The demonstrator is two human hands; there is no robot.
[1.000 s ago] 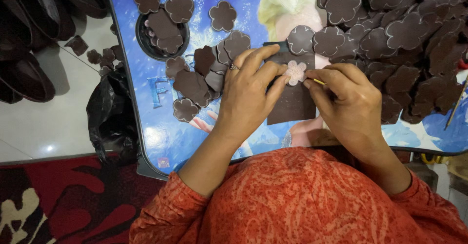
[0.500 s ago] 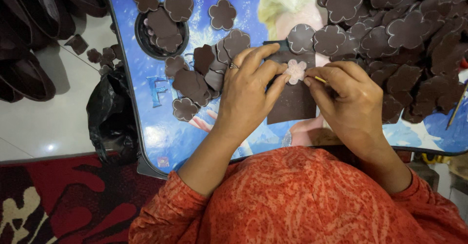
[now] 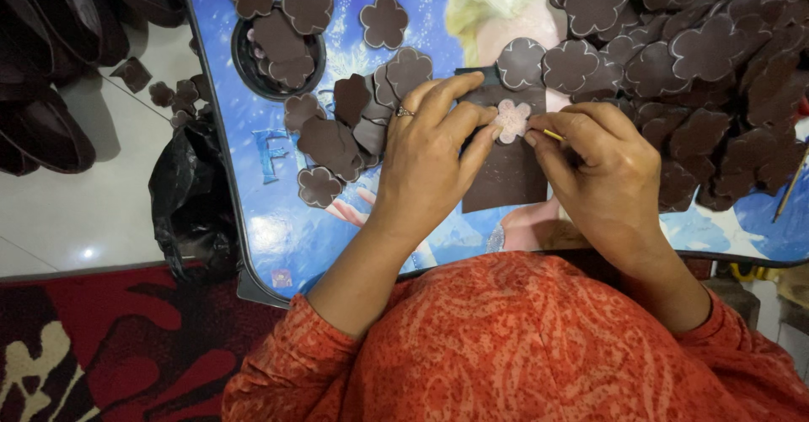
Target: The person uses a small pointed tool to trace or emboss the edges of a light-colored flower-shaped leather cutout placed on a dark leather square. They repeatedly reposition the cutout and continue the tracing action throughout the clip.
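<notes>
A small pale pink flower template (image 3: 511, 120) is pressed flat on a dark brown sheet (image 3: 508, 169), which lies on the blue picture-printed table (image 3: 278, 220) directly in front of the person. The template is pinned by the fingertips of the left hand (image 3: 430, 157), whose fingers are spread and pressing down rather than curled around anything (a ring is worn on one of them). The right hand (image 3: 602, 169) is closed in a pinch on a thin yellow marking tool (image 3: 553, 136), only a short length of which can be seen, its tip pointed leftward at the template's right edge. The template thus lies just to the left of the right hand's fingertips and under the left hand's, so both hands are touching or nearly touching it, with the left on top. The sheet's long axis runs away from the body, the template sitting near its far end. Many cut-out brown flower shapes (image 3: 674, 43) are heaped to the right and beyond, more are scattered to the left (image 3: 329, 144), and some are piled in a round black dish (image 3: 278, 51). A black bag (image 3: 194, 194) hangs beside the table's left edge.
</notes>
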